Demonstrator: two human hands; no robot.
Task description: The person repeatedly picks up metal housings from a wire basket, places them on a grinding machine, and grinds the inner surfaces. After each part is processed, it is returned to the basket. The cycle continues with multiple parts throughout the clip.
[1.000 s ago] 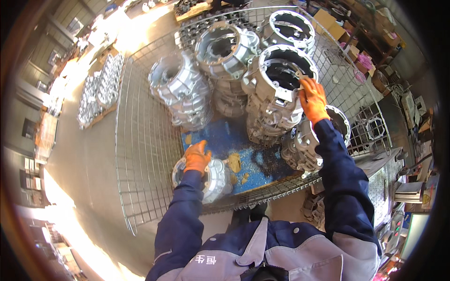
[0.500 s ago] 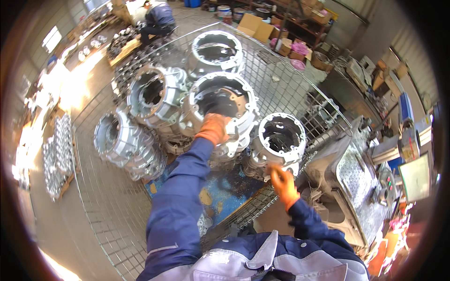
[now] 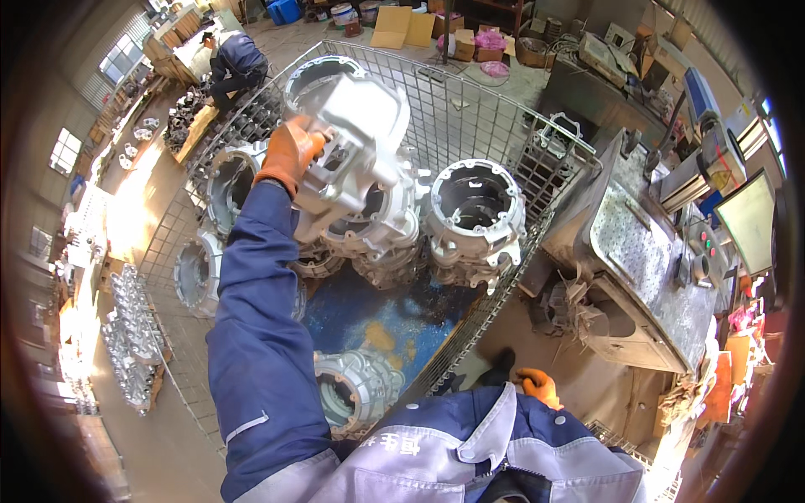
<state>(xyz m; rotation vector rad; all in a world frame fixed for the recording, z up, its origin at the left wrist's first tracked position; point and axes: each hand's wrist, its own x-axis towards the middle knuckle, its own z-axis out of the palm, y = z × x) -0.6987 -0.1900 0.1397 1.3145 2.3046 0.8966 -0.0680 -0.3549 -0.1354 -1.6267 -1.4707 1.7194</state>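
My left hand [image 3: 291, 155], in an orange glove, grips the edge of a silver cast-metal housing [image 3: 360, 126]. The housing is tilted on its side above other housings in a wire-mesh cage, and whether it rests on one of them cannot be seen. My right hand [image 3: 539, 387], gloved in orange too, hangs low near my jacket, fingers loosely apart with nothing visible in them. To the right of the tilted piece stands an upright round housing [image 3: 475, 243]. Another housing [image 3: 356, 390] lies on the blue cage floor [image 3: 419, 323] close to my body.
Wire mesh walls [image 3: 470, 92] surround the castings. A metal-topped workbench [image 3: 646, 243] with a screen [image 3: 745, 222] stands right of the cage. A person [image 3: 235, 63] sits bent over beyond the far left corner. Cardboard boxes [image 3: 402, 29] lie behind the cage.
My left hand has raised and tipped the housing up and to the left. My right hand has come away from the right-hand housing and dropped back toward my body.
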